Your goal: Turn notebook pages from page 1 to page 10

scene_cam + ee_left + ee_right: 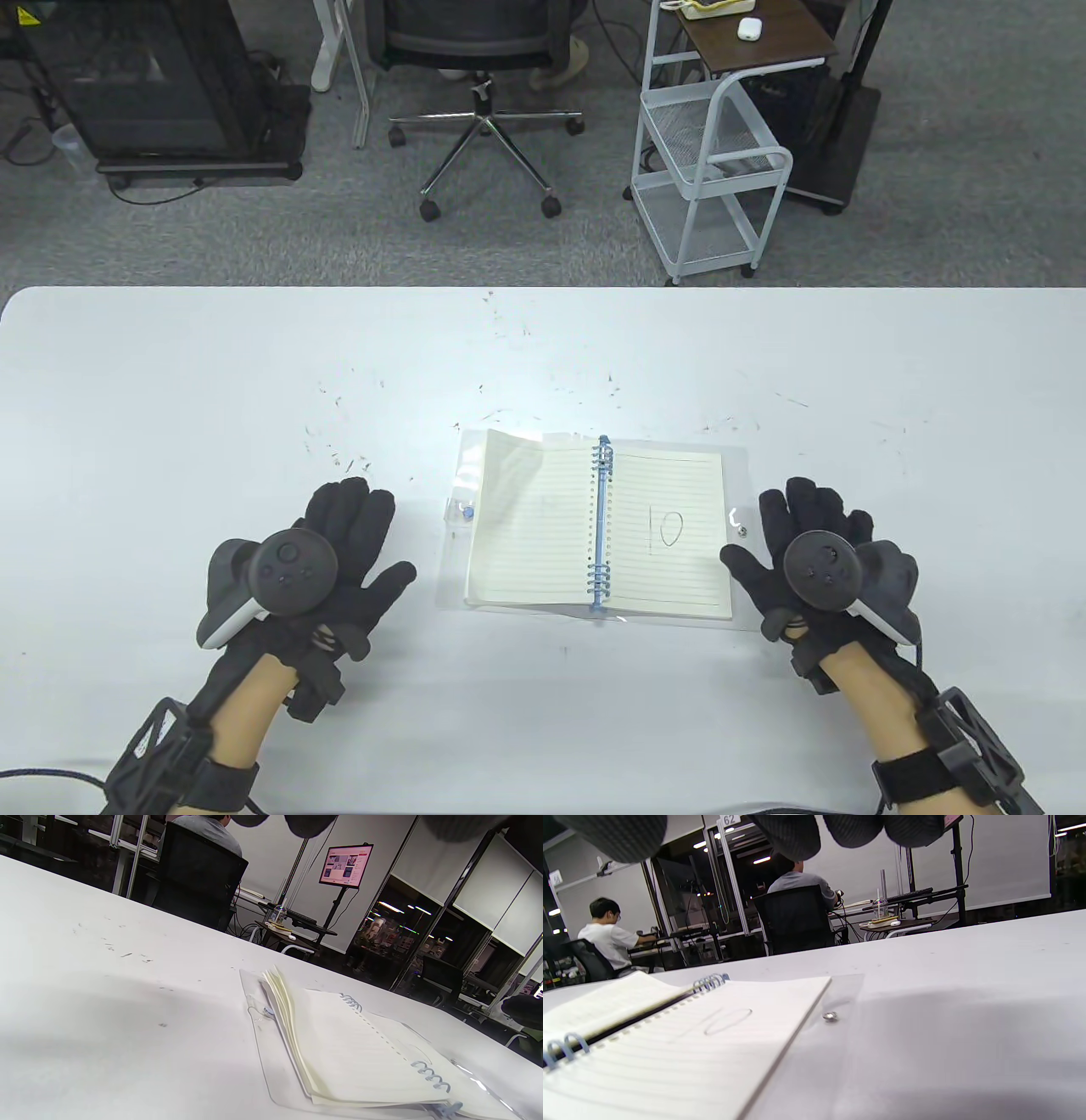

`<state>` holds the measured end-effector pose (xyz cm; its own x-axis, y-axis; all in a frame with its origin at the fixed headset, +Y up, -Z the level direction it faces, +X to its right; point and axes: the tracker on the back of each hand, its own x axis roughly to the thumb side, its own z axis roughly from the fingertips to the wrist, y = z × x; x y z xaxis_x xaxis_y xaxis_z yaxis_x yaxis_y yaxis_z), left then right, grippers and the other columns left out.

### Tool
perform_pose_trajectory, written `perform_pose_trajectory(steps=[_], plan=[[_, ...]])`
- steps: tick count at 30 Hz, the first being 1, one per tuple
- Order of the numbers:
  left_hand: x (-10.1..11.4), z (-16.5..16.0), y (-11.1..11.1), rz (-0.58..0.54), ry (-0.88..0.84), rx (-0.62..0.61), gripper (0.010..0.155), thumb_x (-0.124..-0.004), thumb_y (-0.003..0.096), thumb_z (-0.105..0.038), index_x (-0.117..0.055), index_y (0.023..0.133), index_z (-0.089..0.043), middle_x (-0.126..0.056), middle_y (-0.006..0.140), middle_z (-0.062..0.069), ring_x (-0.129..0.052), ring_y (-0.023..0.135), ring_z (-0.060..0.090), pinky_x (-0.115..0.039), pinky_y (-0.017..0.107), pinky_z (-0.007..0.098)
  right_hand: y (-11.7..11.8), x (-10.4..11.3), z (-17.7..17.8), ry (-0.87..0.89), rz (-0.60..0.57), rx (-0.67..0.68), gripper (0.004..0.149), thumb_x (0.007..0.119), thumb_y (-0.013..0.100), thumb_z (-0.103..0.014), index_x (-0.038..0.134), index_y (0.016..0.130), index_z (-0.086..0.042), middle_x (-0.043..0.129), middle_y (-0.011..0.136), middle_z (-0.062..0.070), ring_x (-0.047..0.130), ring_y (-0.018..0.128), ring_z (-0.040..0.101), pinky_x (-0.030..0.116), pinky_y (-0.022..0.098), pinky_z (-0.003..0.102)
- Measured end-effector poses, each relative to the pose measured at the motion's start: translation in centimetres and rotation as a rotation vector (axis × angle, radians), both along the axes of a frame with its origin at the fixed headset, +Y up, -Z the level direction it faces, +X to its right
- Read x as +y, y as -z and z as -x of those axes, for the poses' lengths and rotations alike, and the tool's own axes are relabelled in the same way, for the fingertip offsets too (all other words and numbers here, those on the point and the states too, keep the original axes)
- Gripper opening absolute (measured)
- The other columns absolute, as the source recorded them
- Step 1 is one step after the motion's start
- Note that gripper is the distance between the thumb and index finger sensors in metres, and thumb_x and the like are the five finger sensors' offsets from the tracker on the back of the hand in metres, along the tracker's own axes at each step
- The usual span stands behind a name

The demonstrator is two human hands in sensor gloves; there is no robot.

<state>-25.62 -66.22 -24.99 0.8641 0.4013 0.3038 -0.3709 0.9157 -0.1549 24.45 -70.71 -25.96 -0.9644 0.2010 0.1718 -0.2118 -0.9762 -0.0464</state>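
A ring-bound notebook (598,531) lies open on the white table (170,407), inside a clear plastic cover. Its right page (670,531) has "10" written by hand; the left page (530,526) is blank lined paper, with several turned pages stacked under it. The notebook also shows in the left wrist view (352,1056) and in the right wrist view (683,1035). My left hand (339,552) lies flat on the table left of the notebook, fingers spread, holding nothing. My right hand (806,552) lies flat right of the notebook, beside the cover's edge, holding nothing.
Small dark specks are scattered on the table (348,458) beyond the notebook. Past the far table edge stand an office chair (484,102), a white wire cart (713,161) and a dark cabinet (144,85).
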Motion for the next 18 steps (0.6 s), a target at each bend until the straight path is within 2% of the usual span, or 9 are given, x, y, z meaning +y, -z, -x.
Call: perform_pose_trajectory(steps=[8,18], plan=[[-0.09,0.1,0.17,-0.002,0.001,0.014,0.085,-0.064,0.0459,-0.068,-0.042,0.114,-0.022,-0.029,0.119,0.012,-0.026,0.114,0.048,-0.039,0.074,0.071,0.25,-0.17,-0.63,-0.062,0.004,0.004,0.084,0.056,0.047,-0.074,0.034,0.103,-0.015,0.028,0.11,0.027,0.031,0.098,0.06,0.029,0.058,0.081],[-0.3,0.43,0.38,0.005,0.002,0.039,0.085,-0.064,0.0454,-0.068,-0.042,0.114,-0.022,-0.029,0.119,0.012,-0.026,0.114,0.048,-0.039,0.074,0.071,-0.11,0.56,-0.73,-0.036,-0.017,0.025,0.084,0.055,0.047,-0.074,0.033,0.103,-0.016,0.025,0.11,0.026,0.03,0.098,0.06,0.029,0.058,0.081]])
